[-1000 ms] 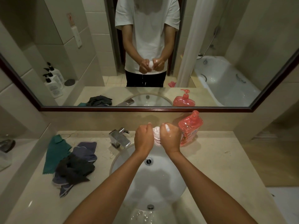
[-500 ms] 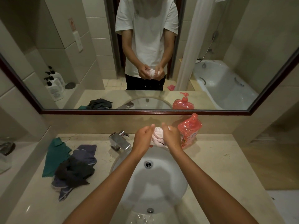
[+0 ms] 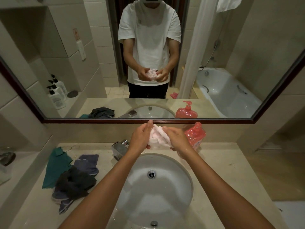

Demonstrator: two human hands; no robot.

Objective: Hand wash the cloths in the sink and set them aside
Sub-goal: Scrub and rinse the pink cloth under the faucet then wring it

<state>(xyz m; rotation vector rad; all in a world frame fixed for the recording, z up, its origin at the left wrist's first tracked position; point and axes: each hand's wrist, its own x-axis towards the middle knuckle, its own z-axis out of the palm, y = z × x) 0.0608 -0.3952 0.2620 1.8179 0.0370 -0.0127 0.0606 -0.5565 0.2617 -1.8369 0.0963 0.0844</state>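
Two hands meet above the far rim of the sink (image 3: 189, 182), grasping one pale pink cloth (image 3: 158, 137) between them. The left hand (image 3: 141, 138) wraps the cloth's left side, its fingers curled under the bundle and the thumb lifted toward the mirror frame. The right hand (image 3: 177, 138) covers the cloth's right side, fingers curled over the folds and pinching them; its skin looks wet. The cloth is bunched into soft ridges and hangs clear of the basin, held up in the air over the sink's far edge.

On the desk (image 3: 222, 171), just left of the hands, stands a chrome tap (image 3: 119, 147). Just right of the right hand, against the far wall, sits a red pump bottle (image 3: 196, 135), partly hidden behind that hand. Well to the left of the sink lies a heap of other cloths: a green cloth (image 3: 55, 166) spread flat at the far left, a blue-grey cloth (image 3: 89, 163) beside it, and a dark grey cloth (image 3: 76, 182) crumpled on top of both toward the near side.

The white basin shows its drain (image 3: 151, 174) at the middle and a small overflow fitting (image 3: 154, 223) on its near wall. The mirror (image 3: 49, 119) above the desk reflects a person in a white shirt holding the pink cloth at waist height.
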